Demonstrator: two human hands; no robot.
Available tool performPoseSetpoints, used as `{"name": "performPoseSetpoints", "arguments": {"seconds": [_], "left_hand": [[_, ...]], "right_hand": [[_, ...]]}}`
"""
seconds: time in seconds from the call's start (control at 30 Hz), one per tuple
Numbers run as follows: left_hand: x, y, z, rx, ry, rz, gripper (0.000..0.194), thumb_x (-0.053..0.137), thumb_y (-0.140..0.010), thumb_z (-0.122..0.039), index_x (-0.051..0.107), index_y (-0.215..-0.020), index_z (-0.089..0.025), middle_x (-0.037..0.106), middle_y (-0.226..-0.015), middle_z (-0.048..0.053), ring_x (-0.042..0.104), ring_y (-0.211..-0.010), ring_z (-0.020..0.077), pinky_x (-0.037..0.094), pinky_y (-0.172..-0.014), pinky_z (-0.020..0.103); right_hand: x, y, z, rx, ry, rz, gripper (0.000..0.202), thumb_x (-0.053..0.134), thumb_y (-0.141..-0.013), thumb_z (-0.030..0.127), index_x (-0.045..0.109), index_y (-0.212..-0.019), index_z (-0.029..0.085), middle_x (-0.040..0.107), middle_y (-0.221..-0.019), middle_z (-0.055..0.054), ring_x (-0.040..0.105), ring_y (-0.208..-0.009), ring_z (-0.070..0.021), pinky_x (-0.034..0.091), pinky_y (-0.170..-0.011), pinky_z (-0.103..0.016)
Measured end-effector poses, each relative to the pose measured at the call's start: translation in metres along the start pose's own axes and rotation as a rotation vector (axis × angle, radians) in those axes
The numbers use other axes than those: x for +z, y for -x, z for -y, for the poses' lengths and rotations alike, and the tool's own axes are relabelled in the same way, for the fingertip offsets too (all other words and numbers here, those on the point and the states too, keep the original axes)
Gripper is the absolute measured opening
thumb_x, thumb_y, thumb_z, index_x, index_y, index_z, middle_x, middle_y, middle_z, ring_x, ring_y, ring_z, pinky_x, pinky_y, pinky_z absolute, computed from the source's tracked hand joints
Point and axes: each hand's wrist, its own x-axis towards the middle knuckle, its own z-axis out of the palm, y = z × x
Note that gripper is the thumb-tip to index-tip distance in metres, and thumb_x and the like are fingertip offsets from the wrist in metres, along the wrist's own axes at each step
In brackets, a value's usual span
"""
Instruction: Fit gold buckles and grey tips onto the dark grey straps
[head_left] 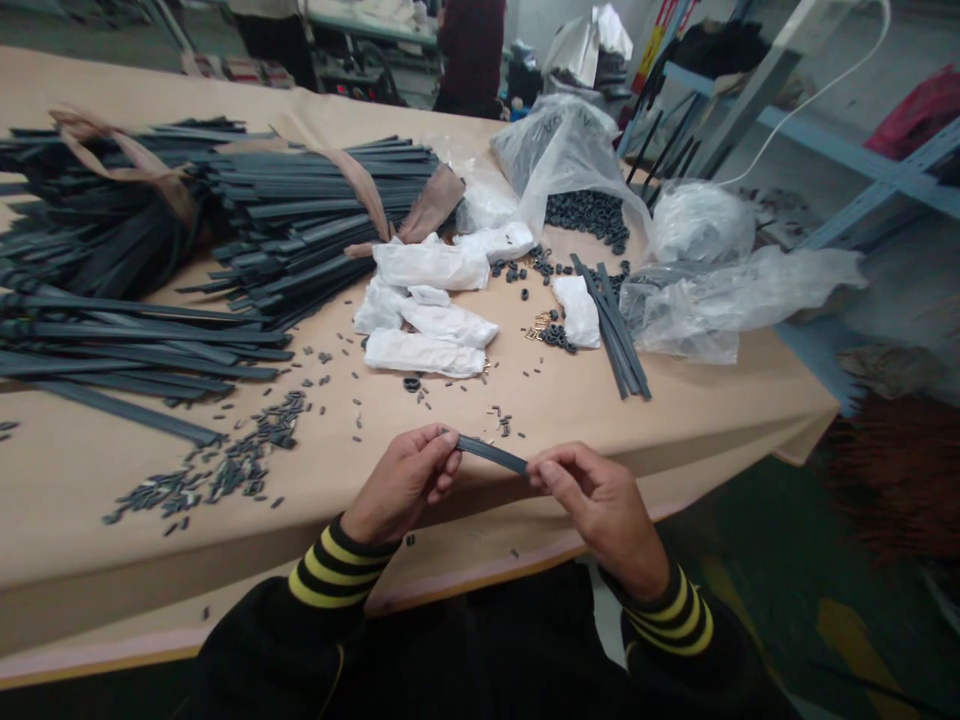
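Note:
Between my hands, just above the table's front edge, a dark grey flat strap [491, 454] is stretched. My left hand [409, 478] pinches its left end between thumb and fingers. Its right end sits in the closed fingertips of my right hand [600, 500]. The fingers cover both strap ends. A few small dark pieces [505, 425] lie on the paper just beyond the strap. Left of my left hand spreads a loose pile of small dark pieces [251, 455].
Bundles of dark straps [315, 210] fill the back left. White wrapped packets [431, 268] lie mid-table. Several straps [615, 335] rest at right, near a plastic bag [570, 150] spilling black rings [589, 215]. A shelf [825, 150] and a person in dark red [472, 50] are beyond.

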Motion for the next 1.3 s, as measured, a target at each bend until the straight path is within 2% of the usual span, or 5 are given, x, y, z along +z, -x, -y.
{"name": "performPoseSetpoints", "arguments": {"seconds": [0.07, 0.27, 0.8, 1.0, 1.3], "left_hand": [[-0.001, -0.001, -0.001, -0.018, -0.003, 0.023, 0.024, 0.054, -0.077, -0.032, 0.045, -0.063, -0.015, 0.044, -0.052, -0.005, 0.035, -0.040, 0.0032, 0.024, -0.033, 0.012], [-0.003, -0.002, -0.002, -0.010, 0.012, 0.054, 0.027, 0.051, -0.079, -0.034, 0.045, -0.061, -0.015, 0.044, -0.049, -0.005, 0.032, -0.038, 0.0026, 0.024, -0.033, 0.013], [0.002, -0.011, -0.003, 0.085, -0.245, -0.044, 0.023, 0.049, -0.079, -0.036, 0.046, -0.068, -0.016, 0.042, -0.048, -0.007, 0.033, -0.035, 0.0037, 0.024, -0.032, 0.014], [0.006, -0.013, 0.012, 0.605, -0.694, -0.378, 0.007, 0.051, -0.077, -0.024, 0.053, -0.081, -0.017, 0.056, -0.082, 0.004, 0.055, -0.076, 0.0145, 0.047, -0.065, 0.026], [-0.002, -0.004, 0.008, 0.485, -0.774, -0.052, 0.016, 0.048, -0.081, -0.028, 0.059, -0.084, -0.016, 0.065, -0.074, 0.002, 0.059, -0.066, 0.0124, 0.045, -0.062, 0.022]], "right_hand": [[0.001, -0.011, 0.005, -0.102, 0.130, -0.055, 0.018, 0.051, -0.081, 0.028, 0.061, -0.092, 0.016, 0.063, -0.094, -0.008, 0.058, -0.089, -0.0172, 0.045, -0.080, -0.030], [0.023, -0.032, -0.009, 0.203, -0.194, 0.445, 0.024, 0.044, -0.084, 0.033, 0.056, -0.086, 0.012, 0.064, -0.072, -0.006, 0.061, -0.056, -0.0106, 0.047, -0.053, -0.022], [0.034, -0.040, -0.014, 0.399, -0.634, 0.398, 0.021, 0.058, -0.076, 0.031, 0.055, -0.085, 0.012, 0.067, -0.077, -0.006, 0.065, -0.061, -0.0109, 0.050, -0.053, -0.018], [0.042, -0.044, -0.013, 0.347, -0.621, 0.319, 0.022, 0.060, -0.074, 0.032, 0.053, -0.083, 0.012, 0.066, -0.071, -0.004, 0.063, -0.054, -0.0098, 0.049, -0.048, -0.017], [0.037, -0.049, -0.009, 0.314, -0.506, 0.446, 0.019, 0.057, -0.076, 0.029, 0.053, -0.080, 0.011, 0.064, -0.069, -0.004, 0.065, -0.059, -0.0110, 0.050, -0.053, -0.018]]}}
